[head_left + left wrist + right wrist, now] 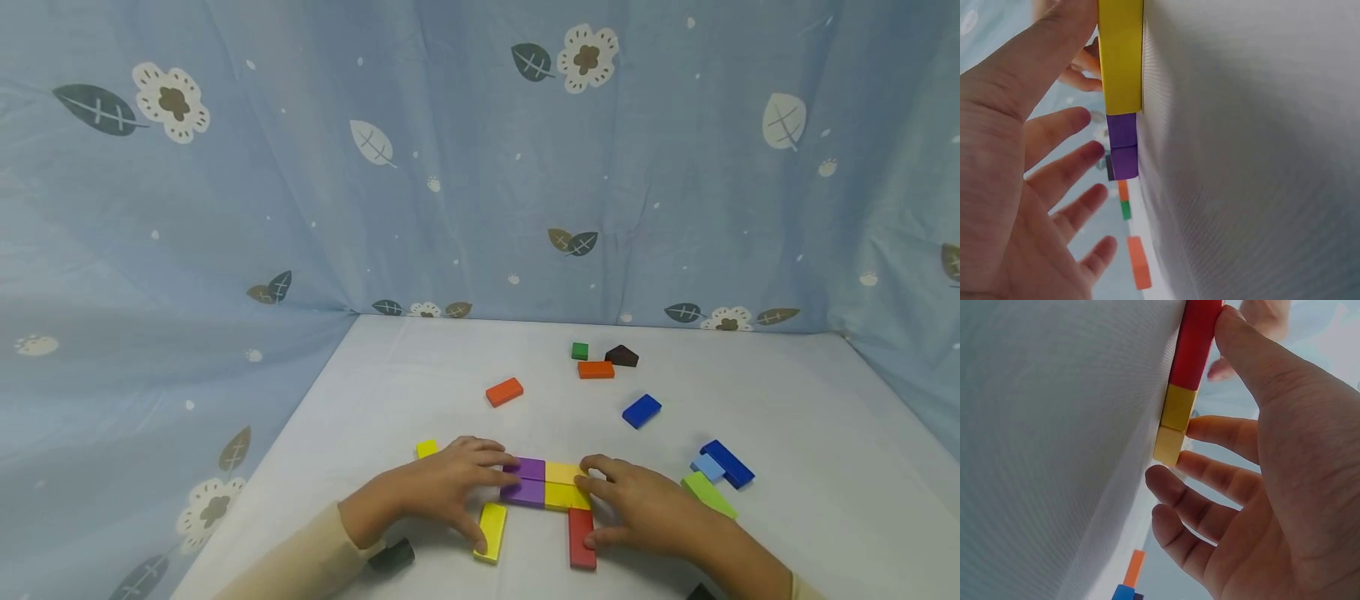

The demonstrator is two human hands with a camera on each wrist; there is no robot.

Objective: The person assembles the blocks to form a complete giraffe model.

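Note:
Two purple blocks [522, 494] and two yellow blocks [567, 497] lie side by side in a flat group in the head view. My left hand [457, 483] spreads over its left end, fingertips at the purple blocks. Its thumb touches the near end of a separate yellow block [492, 530]. At the right end is my right hand [645, 504], its fingers at the yellow blocks. Its thumb rests against a red block [581, 540] standing out toward me from the group. The right wrist view shows the fingers loosely bent beside the yellow pair [1179, 407].
Beyond the hands lie two orange blocks [505, 392], a green cube [580, 351], a dark brown triangular block [622, 356] and a blue block [642, 411]. To the right are another blue block [729, 465], a light blue block [707, 467] and a lime green block [708, 493]. Another yellow block [426, 448] is partly behind my left hand.

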